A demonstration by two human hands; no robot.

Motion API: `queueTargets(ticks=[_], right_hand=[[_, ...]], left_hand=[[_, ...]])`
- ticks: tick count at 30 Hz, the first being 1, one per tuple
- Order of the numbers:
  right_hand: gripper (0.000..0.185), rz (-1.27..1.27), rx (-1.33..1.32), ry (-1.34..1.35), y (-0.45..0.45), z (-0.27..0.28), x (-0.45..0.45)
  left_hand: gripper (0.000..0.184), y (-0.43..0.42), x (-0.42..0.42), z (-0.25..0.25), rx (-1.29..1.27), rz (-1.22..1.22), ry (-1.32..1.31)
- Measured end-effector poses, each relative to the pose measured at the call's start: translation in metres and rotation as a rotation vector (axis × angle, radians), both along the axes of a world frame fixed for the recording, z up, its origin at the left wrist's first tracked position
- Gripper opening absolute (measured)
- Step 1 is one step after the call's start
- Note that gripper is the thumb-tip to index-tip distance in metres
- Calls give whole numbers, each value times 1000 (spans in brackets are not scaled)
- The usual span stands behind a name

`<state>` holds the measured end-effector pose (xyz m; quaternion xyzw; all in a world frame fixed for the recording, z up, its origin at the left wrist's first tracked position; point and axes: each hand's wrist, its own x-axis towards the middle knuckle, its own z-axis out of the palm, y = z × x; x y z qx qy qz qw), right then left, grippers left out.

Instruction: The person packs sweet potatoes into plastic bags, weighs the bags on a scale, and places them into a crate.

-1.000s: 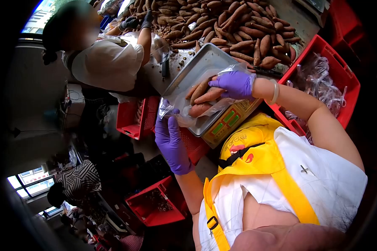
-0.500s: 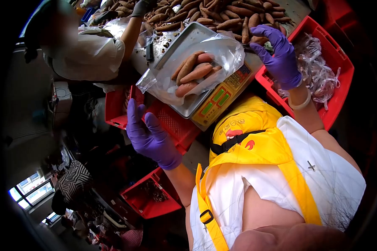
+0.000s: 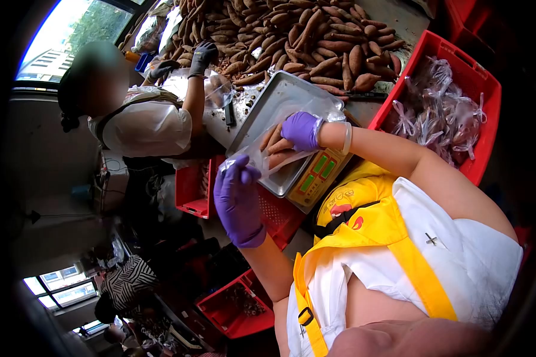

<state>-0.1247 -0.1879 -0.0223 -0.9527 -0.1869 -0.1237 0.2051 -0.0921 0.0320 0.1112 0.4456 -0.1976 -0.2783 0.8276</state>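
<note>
Left hand in purple glove [image 3: 239, 205]: raised, thumb and fingertips pinched on the rim of a clear plastic bag [image 3: 255, 150]; right hand in purple glove [image 3: 302, 131]: fingers together, bent over reddish-brown sweet potatoes [image 3: 275, 141] in the bag, fingertips hidden, grip cannot be told; bag and contents on a grey metal scale tray [image 3: 269, 98]; yellow scale panel [image 3: 311, 195], green displays lit, digits and lettering too small to read; yellow apron [image 3: 372, 221], red-and-black print, characters illegible; loose sweet-potato pile [image 3: 330, 44] beyond; red plastic crate [image 3: 487, 134] of knotted clear bags [image 3: 437, 119], right.
</note>
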Motion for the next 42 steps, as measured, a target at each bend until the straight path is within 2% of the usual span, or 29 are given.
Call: queueTargets(ticks=[2,3,4,5,6,7,8,9,12,13,15,16,17,19,21,24,25,27,29,31,33,34,35,36,37,39,41,42], right_hand=[[36,-50,201,257,-3,59,-23],[39,28,482,149,-5,76,-32],[39,100,716,145,-10,103,-40],[40,56,875,76,-12,126,-51],[41,49,802,-92,-23,139,-51],[42,-14,777,-180,-33,136,-43],[41,-78,728,-163,-40,126,-31],[41,-145,678,-148,-45,108,-19],[43,-246,252,300,-51,22,14],[44,-235,129,479,-50,0,19],[49,-234,170,414,-53,-22,16],[55,-238,215,359,-51,-23,12],[68,-252,187,211,-55,-22,10],[79,-315,317,72,-72,-22,7],[82,-340,324,65,-75,-22,10],[74,-391,306,-65,-110,-22,6],[74,-385,307,-55,-107,-19,5],[70,-308,500,165,-98,-14,1],[68,-218,527,167,-83,-17,2],[69,-195,169,134,-66,-10,1],[63,-90,120,163,-56,-25,6],[46,-87,-4,102,-49,-34,8],[46,-94,-1,93,-46,-40,10],[41,-121,-37,155,-44,-42,11],[37,-147,-73,215,-43,-43,14],[33,-200,-65,211,-50,-44,9],[33,-362,344,125,-63,-30,-6],[33,-375,774,164,-69,-18,-10]], left_hand=[[46,30,1,30,-25,-25,70],[53,41,-11,50,-17,52,-46],[51,60,-10,62,-120,5,-78],[50,80,-19,79,-153,122,-3],[49,94,-33,92,-199,262,-12],[50,110,-40,99,-274,260,-65],[50,123,-51,104,-290,374,-74],[53,135,-56,106,-279,344,-134],[62,150,-71,103,37,406,-212],[64,148,-77,100,164,585,-146],[62,160,-83,94,304,815,-92],[60,179,-87,90,352,823,-129],[57,204,-93,88,409,828,-157],[52,244,-103,87,359,776,-129],[53,264,-118,82,390,828,-104],[55,276,-123,84,377,786,-33],[55,277,-121,85,383,791,-24],[56,273,-112,86,322,776,-81],[60,252,-102,98,325,836,-68],[68,241,-89,108,312,656,-132],[76,197,-78,116,413,785,-200],[75,187,-70,119,286,611,-208],[76,179,-63,123,161,436,-216],[79,159,-58,125,151,453,-227],[80,149,-48,126,118,308,-237],[83,117,-38,129,42,192,-179],[91,77,-39,126,129,259,-168],[91,73,-29,117,32,89,-105]])
